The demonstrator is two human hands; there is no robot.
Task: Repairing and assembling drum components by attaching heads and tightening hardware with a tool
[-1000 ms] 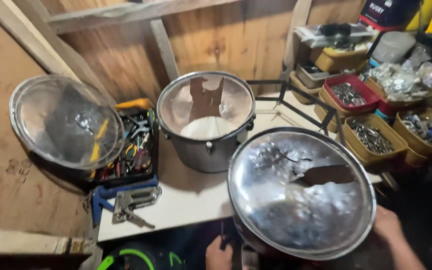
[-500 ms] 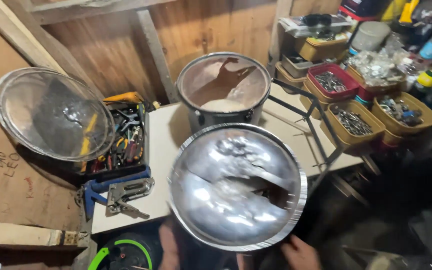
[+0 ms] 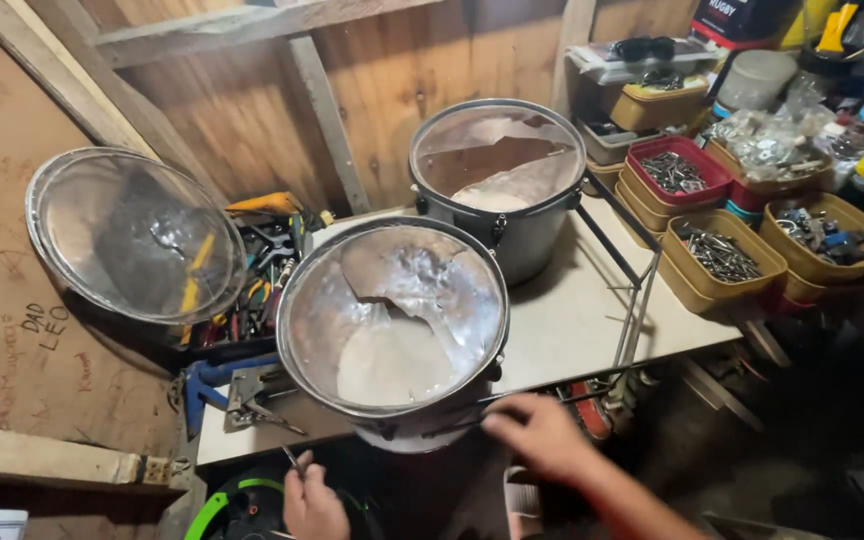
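Holding what looks like a thin metal tool, left hand (image 3: 314, 505) stays low; right hand (image 3: 542, 432) touches the near grey clear-skinned drum (image 3: 392, 325), open-fingered; two such drums (image 3: 502, 180) stand on the white table (image 3: 572, 320)

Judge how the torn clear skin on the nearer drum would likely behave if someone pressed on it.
The nearer drum has a clear skin split by a jagged tear, so it would probably sag and flap, not spring back. Pressing could well lengthen the tear. The shell itself looks rigid with a metal hoop, so it likely would not tip on the table.
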